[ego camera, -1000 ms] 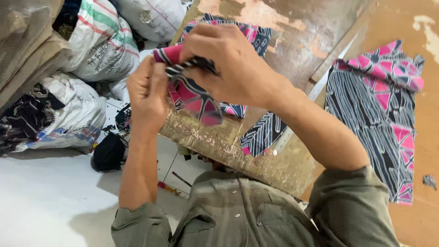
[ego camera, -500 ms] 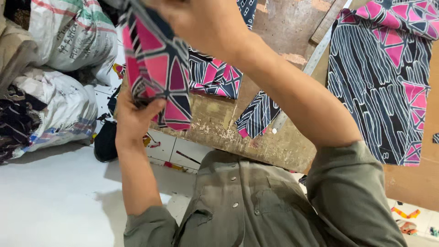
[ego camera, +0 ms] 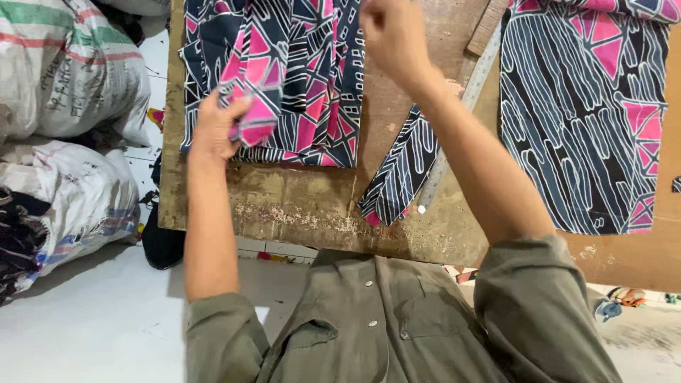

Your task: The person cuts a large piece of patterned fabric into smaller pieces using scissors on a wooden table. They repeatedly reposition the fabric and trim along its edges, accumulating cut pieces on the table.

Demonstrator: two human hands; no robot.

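Here the left hand (ego camera: pixel 216 128) is closed in a loose fist around a bunched fold of the pink, black and white patterned cotton cloth (ego camera: pixel 284 78), which hangs from above and drapes down onto the worn wooden worktable (ego camera: pixel 298 206). The right hand (ego camera: pixel 394 35) is raised near the top of the view, fingers curled shut as if pinching the cloth's upper edge, though the grip itself is cut off by the frame and I cannot say for certain that it has hold. Just right of the cloth a narrow strip of black-and-white striped fabric (ego camera: pixel 397 177) lies slanted on the table, touching a long metal ruler (ego camera: pixel 454 128) that runs diagonally beside it. Farther right, a larger panel of grey-and-pink printed fabric (ego camera: pixel 582 120) lies flat on a sheet of brown cardboard (ego camera: pixel 638 262). Stuffed white woven sacks (ego camera: pixel 64 71) sit on the floor at the left. To handle the cloth well, both hands would want to keep even tension so that the folds fall straight, with the lower hem kept off the strip and ruler.
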